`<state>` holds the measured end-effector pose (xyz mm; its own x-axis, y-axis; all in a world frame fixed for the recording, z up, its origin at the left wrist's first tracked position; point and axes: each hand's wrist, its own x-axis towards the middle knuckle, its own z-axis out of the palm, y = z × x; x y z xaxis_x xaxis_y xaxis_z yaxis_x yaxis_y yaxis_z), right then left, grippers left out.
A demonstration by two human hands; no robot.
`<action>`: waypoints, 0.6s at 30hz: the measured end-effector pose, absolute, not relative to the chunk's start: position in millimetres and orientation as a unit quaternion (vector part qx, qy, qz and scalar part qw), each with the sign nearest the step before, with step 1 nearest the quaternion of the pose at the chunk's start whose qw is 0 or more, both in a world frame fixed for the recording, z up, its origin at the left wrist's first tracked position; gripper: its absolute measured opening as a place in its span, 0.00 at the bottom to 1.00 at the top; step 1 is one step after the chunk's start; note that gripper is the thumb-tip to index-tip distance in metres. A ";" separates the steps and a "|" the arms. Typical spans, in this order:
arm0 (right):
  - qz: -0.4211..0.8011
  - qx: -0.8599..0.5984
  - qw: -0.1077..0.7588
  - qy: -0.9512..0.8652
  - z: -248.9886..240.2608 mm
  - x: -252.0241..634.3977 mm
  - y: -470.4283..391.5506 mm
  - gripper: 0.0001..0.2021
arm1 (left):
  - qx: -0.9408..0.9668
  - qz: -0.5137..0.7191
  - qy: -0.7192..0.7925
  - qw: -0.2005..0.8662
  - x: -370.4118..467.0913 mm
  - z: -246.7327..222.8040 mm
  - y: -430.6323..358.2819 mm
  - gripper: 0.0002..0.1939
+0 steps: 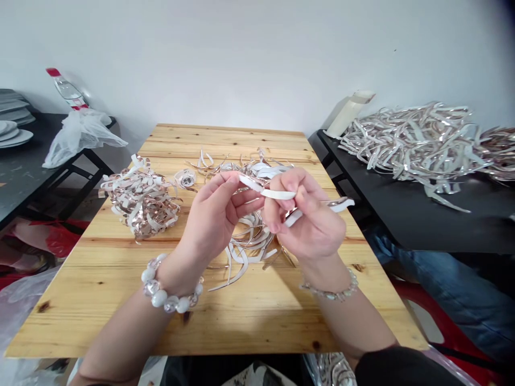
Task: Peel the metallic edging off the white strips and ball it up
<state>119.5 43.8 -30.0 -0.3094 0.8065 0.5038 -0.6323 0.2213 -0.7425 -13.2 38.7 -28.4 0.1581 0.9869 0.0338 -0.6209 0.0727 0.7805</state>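
Over the middle of the wooden table (225,316), my left hand (211,217) pinches one end of a narrow strip (250,183), white on one face and shiny rose-gold on the other. My right hand (311,222) is closed on another such strip (278,194), its tip meeting the first one between my hands. A further length (340,204) sticks out to the right of my right fingers. Below both hands lies a loose heap of similar curved strips (243,260), partly hidden by them. A bundle of curly strips (140,203) sits left of my left hand, beside a small roll (185,178).
On the right, a black table (470,230) carries a large pile of strips (410,139); a person's jeans (446,316) show below. The left dark table holds a bottle (68,92), a clear plastic bag (80,134) and stacked plates (16,138). A white wall stands behind.
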 end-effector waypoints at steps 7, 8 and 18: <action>0.632 -0.101 0.572 -0.512 -28.8 120.7 45.7 0.10 | 0.551 0.525 0.269 0.591 -11.2 -31.1 30.9 0.14; 0.635 -0.094 0.568 -0.515 -28.9 120.5 45.6 0.10 | 0.553 0.518 0.280 0.590 -10.1 -31.9 31.0 0.15; 0.688 -0.028 0.562 -0.460 -27.4 126.5 49.5 0.11 | 0.396 0.563 0.253 0.680 -3.7 -36.8 34.4 0.11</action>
